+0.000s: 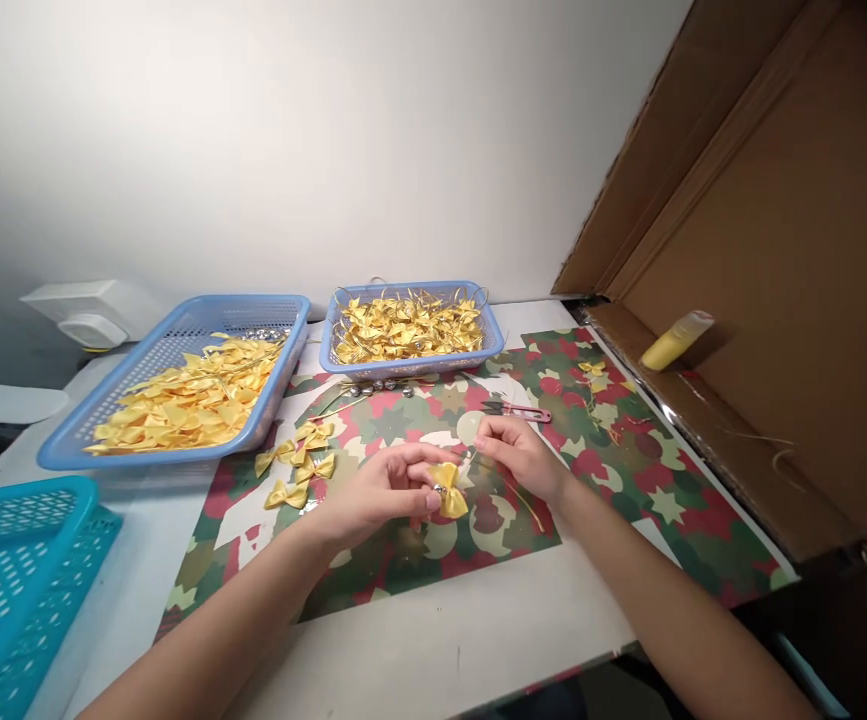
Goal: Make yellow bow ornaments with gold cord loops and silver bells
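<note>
My left hand [395, 490] pinches a yellow ribbon bow [449, 490] over the middle of the patterned sheet. A small silvery bell [439, 489] shows at the bow's centre, beside my thumb. Just to the right, my right hand [521, 455] is closed, thumb against fingers, on a thin gold cord [527, 503] whose free end trails down toward the sheet. Whether the cord joins the bow is too small to tell. Several loose yellow bows [314, 467] lie left of my left hand. Beyond my right hand rests a pair of pink-handled thread snips [527, 411].
A blue basket [58, 452] heaped with yellow bows stands left; another blue basket [412, 367] holds bows with cords. Several silvery bells [378, 386] lie before it. A teal basket [50, 560] sits front left. Cardboard [770, 260] walls the right side, near a yellow tube [675, 341].
</note>
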`<state>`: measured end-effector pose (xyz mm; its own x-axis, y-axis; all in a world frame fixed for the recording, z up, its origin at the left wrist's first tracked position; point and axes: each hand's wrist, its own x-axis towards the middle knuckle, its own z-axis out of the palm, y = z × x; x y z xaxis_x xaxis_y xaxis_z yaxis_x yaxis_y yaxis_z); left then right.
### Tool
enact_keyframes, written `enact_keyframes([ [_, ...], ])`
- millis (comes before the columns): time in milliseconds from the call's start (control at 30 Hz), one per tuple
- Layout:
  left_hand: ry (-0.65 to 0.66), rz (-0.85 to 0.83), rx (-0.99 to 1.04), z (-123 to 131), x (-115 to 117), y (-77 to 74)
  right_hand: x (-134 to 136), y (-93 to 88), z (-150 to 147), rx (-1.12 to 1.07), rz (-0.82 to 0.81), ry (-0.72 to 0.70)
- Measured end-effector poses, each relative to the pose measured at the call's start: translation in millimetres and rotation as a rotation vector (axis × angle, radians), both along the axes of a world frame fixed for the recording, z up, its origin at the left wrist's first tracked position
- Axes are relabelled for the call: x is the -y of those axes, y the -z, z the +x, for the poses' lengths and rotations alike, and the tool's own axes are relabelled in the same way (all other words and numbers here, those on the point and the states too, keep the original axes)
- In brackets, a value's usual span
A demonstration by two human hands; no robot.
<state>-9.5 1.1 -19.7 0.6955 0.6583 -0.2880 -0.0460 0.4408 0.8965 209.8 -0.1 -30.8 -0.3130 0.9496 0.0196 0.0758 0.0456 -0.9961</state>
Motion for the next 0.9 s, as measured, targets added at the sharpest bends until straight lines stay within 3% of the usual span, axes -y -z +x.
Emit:
enact_keyframes([
  [100,-0.028,0.171,-0.089,-9,0,-23.8,-10,-1.2,13,0.01,0.025,0.028],
  [267,-0.143,0.666,-0.388,-38,13,-79.9,-27,-2.5,48,0.02,0.088,0.145],
  [367,-0.435,0.874,-0.521,-63,27,-95.8,-33,-2.7,72,0.035,0.109,0.201],
  [467,-0.799,0.919,-0.615,-91,41,-96.3,-34,-3.1,93,0.06,0.13,0.242],
  [533,-0.941,0.952,-0.751,-110,50,-95.0,-32,-4.0,103,0.091,0.128,0.228],
  [600,-0.934,0.999,-0.878,-123,59,-95.6,-29,-5.8,110,0.133,0.112,0.183],
  [733,-0.645,1.065,-1.036,-130,76,-98.8,-23,-14.1,114,0.235,0.064,0.069],
  [900,-0.576,1.482,-1.07,-117,83,-80.7,-34,-39.0,121,0.468,-0.038,-0.099],
])
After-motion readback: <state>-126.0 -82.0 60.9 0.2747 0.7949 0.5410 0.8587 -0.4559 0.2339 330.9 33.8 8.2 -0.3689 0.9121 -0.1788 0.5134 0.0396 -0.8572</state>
